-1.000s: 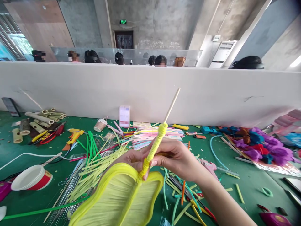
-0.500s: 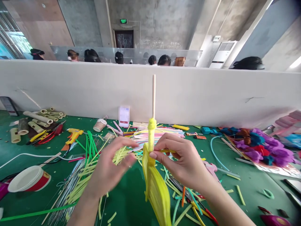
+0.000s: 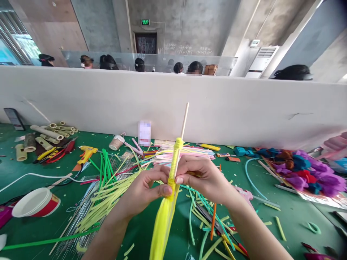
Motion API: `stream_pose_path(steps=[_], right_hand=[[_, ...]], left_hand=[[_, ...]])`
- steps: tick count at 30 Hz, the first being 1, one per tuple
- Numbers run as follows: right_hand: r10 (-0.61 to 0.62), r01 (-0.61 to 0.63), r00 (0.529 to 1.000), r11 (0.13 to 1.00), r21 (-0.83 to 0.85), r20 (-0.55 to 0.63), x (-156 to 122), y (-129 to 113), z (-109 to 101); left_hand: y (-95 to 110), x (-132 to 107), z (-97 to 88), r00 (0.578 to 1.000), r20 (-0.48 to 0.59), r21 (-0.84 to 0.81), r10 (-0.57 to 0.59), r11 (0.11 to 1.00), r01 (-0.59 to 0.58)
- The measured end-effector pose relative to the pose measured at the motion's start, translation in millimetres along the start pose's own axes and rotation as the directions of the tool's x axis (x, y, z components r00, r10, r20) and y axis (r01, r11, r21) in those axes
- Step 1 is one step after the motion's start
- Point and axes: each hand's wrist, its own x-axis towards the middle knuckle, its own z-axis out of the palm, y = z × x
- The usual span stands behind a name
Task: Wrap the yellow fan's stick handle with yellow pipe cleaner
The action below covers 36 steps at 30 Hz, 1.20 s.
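A pale wooden stick (image 3: 185, 121) rises from a yellow wrapped stem (image 3: 174, 164), tilted slightly to the right. Below the stem hangs a long, glossy yellow piece (image 3: 162, 224) that looks like thin sheet or fabric. My left hand (image 3: 149, 189) is closed, thumb and fingers pinching the lower part of the stem. On the other side my right hand (image 3: 204, 177) pinches close against the stem; a bit of yellow strip shows behind its fingers, mostly hidden.
Pale green strips (image 3: 108, 202), scissors (image 3: 207, 216) and loose offcuts lie around the hands. To the left are a yellow glue gun (image 3: 88, 154), a paper bowl (image 3: 35, 202), pliers and bamboo tubes (image 3: 47, 133). Purple crumpled pieces (image 3: 322, 169) lie right. A white partition (image 3: 108, 97) stands behind.
My left hand, apart from the stem before, has moved right and closed on it. The stick has tipped rightward and the yellow piece below has swung left and turned.
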Motion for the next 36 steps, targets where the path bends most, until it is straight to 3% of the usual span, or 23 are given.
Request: stream_pose_path(steps=[4,8,12,16,18,21,27,31,36], right_hand=[[-0.01,-0.003,0.998,0.975,0.22,0.058,5.1,6.3,8.5],[0.018,-0.024,0.999,0.986,0.163,0.038,4.1,7.2,9.3],[0.067,-0.075,0.992,0.994,-0.077,-0.103,1.3,7.5,6.2],[0.095,-0.139,0.97,0.973,-0.185,-0.225,4.2,8.6,12.6],[0.099,-0.15,0.959,0.973,-0.178,-0.264,6.8,8.6,16.3],[0.098,-0.129,0.969,0.983,-0.13,-0.226,9.3,7.6,14.9],[0.038,-0.041,0.998,0.997,-0.067,-0.052,9.1,7.4,1.4],[0.007,-0.004,0.999,0.998,0.057,-0.045,11.3,7.6,6.3],[-0.015,-0.003,0.992,0.989,0.146,0.127,13.6,5.8,7.9]], left_hand=[[-8.7,3.0,3.3,0.994,0.06,-0.144,-0.089,0.985,0.097],[-13.3,6.6,-13.8,0.987,0.077,-0.157,-0.138,0.976,0.148],[0.1,-1.1,-33.1,0.979,-0.203,0.086,-0.024,0.995,0.042],[11.7,-7.1,-16.7,0.978,-0.188,0.5,0.086,0.866,0.02],[10.3,-4.9,-3.4,0.963,-0.228,0.549,0.145,0.836,0.004],[6.4,0.5,5.3,0.955,-0.258,0.487,0.146,0.874,-0.002],[11.0,2.2,-3.5,0.99,-0.126,0.256,0.055,0.967,-0.021],[9.4,1.8,-4.4,0.997,-0.048,-0.007,-0.056,0.998,0.056],[-6.2,7.2,-5.7,0.989,0.035,-0.174,-0.146,0.973,0.15]])
